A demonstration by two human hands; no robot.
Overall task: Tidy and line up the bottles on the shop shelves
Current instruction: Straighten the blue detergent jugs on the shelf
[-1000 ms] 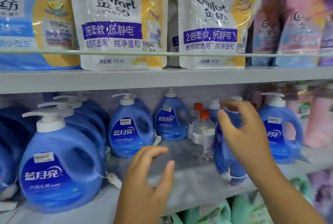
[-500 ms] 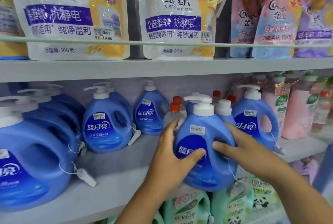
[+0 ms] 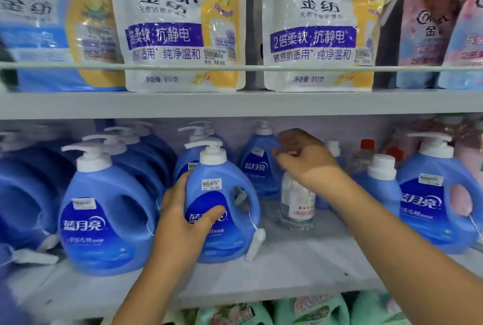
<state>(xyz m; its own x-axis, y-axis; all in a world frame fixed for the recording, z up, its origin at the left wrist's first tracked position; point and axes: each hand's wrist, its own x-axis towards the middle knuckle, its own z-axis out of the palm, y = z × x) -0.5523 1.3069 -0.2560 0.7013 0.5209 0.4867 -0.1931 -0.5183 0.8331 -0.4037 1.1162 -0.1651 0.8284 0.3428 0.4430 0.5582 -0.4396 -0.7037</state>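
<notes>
Gripping a blue pump bottle (image 3: pixel 222 209) with the left hand (image 3: pixel 183 222), thumb laid across the front label and fingers wrapped round the left side; bottle upright on the middle shelf (image 3: pixel 300 267), just right of another blue pump bottle (image 3: pixel 104 215) and in front of one more of the same kind. Reaching with the right hand (image 3: pixel 303 157) above a clear bottle (image 3: pixel 296 202) standing further back, fingers loosely curled and blurred, grasp impossible to tell. Beside the forearm, a white-capped blue bottle (image 3: pixel 381 181), then a large pump bottle (image 3: pixel 436 194) at right. Overhead, Comfort refill pouches (image 3: pixel 180 24) behind a rail.
</notes>
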